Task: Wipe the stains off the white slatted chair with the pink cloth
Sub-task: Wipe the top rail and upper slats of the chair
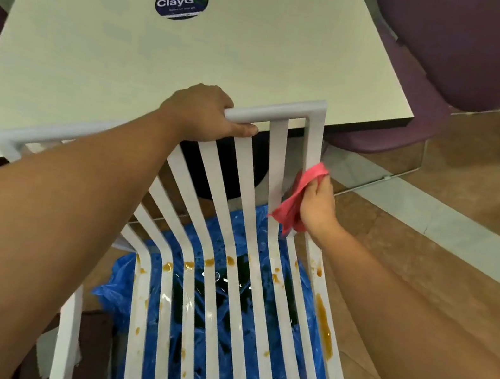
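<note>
Pink cloth (293, 204), soft and limp, is bunched in fingers of the right hand (317, 206) at an outer slat (315, 140), the left hand (202, 110) gripping the stiff chair (232, 206) by its top rail (275, 111), judged the steadiest hold.

Left hand (203, 112) gripping white slatted chair (236, 183) top rail, right hand (317, 206) pressing pink cloth (299, 194) on outer slat, orange stains (323, 326) below

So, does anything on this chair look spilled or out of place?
Yes. Brown-orange stains dot the slats of the white slatted chair across the seat bend, with a long streak down the right edge slat. The pink cloth in the right hand is higher up, on the backrest, above those stains.
</note>
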`<action>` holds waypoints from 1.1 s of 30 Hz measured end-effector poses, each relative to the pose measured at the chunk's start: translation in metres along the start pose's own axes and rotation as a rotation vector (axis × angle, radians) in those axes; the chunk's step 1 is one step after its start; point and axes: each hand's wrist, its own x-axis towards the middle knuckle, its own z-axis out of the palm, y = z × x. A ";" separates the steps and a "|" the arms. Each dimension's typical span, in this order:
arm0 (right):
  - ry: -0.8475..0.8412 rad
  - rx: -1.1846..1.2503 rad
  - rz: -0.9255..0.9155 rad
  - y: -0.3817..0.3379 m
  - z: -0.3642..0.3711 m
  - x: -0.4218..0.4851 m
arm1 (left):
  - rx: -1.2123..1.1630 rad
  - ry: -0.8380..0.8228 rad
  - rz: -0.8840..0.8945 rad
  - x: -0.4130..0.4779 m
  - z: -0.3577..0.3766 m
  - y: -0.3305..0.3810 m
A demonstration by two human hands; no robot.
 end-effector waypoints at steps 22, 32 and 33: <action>-0.109 0.192 -0.171 -0.051 -0.021 -0.011 | 0.150 -0.008 0.061 0.004 0.000 -0.001; -0.246 -0.126 0.102 0.062 -0.032 -0.070 | 0.164 0.046 0.018 0.000 0.003 0.002; -0.276 -0.157 0.126 0.075 -0.036 -0.080 | 0.162 0.053 0.002 -0.001 0.003 0.002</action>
